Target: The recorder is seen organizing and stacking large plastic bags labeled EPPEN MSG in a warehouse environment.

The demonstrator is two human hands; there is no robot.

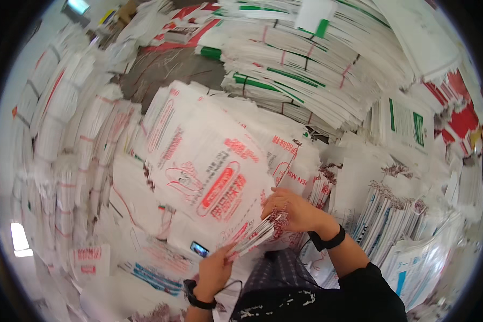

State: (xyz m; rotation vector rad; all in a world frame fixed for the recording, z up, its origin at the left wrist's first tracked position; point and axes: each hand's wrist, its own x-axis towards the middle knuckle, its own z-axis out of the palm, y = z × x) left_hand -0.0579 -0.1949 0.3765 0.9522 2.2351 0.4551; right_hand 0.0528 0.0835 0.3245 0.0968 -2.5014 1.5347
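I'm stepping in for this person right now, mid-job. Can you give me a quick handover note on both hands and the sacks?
Left hand: pinching the lower edge of a sheaf of white woven sacks with red print.
Right hand: gripping the same sheaf's edge, higher up.
The sheaf is lifted and tilted over the loose pile in front.
Tied bundles are stacked all around.
Done: a sheaf gathered.
Left: it is not yet set down or tied.
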